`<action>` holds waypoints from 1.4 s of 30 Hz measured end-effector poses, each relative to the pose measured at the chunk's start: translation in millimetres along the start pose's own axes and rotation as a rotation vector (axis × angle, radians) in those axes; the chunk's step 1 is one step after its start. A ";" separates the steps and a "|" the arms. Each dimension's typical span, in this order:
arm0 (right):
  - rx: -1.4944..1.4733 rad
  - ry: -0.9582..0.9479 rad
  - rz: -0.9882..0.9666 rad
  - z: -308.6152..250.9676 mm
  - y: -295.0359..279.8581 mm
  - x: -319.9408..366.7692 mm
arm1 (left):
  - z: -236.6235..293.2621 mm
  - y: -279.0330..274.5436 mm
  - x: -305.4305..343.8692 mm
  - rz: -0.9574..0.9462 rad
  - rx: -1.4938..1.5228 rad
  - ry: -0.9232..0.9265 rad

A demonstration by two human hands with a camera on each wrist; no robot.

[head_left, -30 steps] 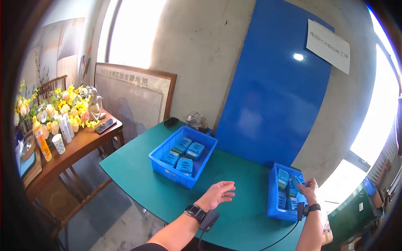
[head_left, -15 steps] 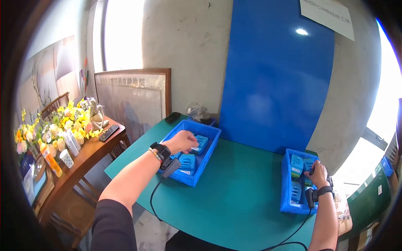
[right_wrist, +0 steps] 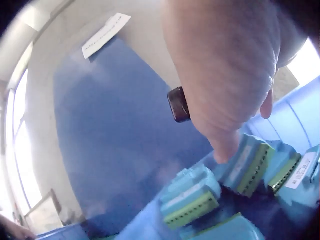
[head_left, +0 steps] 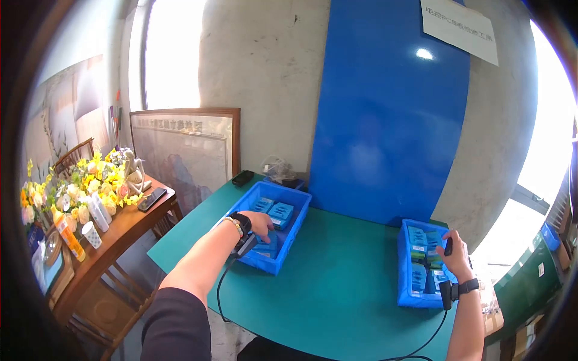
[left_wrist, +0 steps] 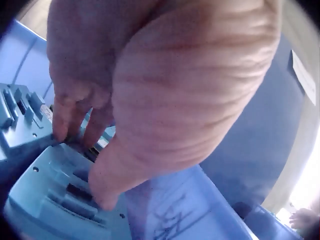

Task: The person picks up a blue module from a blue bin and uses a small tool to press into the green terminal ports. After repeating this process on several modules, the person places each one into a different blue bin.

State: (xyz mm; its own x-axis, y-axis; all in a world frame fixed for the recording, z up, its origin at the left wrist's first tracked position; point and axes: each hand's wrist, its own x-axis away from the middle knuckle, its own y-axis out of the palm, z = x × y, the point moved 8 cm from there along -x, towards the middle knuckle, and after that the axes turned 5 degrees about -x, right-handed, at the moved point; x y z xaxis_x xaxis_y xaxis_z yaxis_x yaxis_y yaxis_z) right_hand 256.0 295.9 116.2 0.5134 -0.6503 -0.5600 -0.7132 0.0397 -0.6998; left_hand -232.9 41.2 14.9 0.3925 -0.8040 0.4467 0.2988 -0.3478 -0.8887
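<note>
In the head view my left hand reaches into the left blue bin. The left wrist view shows its thumb on the face of a light-blue module, with the other fingers curled at that module's far edge. My right hand is over the right side of the right blue bin, gripping a small black object that sticks out of the hand. Its thumb points down by blue modules with green connector strips; contact there cannot be told.
Both bins stand on a green table, with bare tabletop between them. A black item and a clear plastic bag lie at the back. Cables hang from both wrists. A wooden side table with flowers stands left.
My left hand has moved from above the table into the left bin, then toward its front modules. The right hand has left the module it was touching and risen slightly.
</note>
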 end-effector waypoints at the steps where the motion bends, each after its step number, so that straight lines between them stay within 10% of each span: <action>1: -0.031 -0.054 0.036 -18.4 -6.2 2.3 | 2.3 1.5 1.3 -0.028 -0.059 0.033; 12: -0.315 -0.350 -0.021 -167.9 30.4 49.2 | 24.9 -38.4 41.7 0.404 0.017 0.084; 21: -1.031 0.074 -0.262 -170.2 128.0 74.3 | 67.9 -95.5 128.8 0.904 0.612 0.324; 26: -1.717 0.441 -0.234 -167.3 166.7 79.7 | 152.4 -28.8 102.2 0.689 0.826 0.390; 31: -1.588 0.497 -0.080 -125.5 175.3 84.1 | 180.7 36.0 42.1 0.603 1.257 0.336; 35: -1.673 0.587 0.083 -109.2 177.8 87.5 | 206.2 72.9 34.6 0.022 1.684 0.426; 42: -1.105 0.303 0.097 -135.2 168.1 87.2 | 192.0 102.9 24.7 -0.162 1.929 0.443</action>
State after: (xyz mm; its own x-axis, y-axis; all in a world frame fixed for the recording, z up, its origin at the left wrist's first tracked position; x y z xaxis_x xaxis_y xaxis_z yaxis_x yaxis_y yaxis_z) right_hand 116.3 143.3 9.7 0.4040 -0.8428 -0.3557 -0.8495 -0.4899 0.1958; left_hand -25.4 78.1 -45.6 0.1554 -0.9722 0.1752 0.8002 0.2279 0.5547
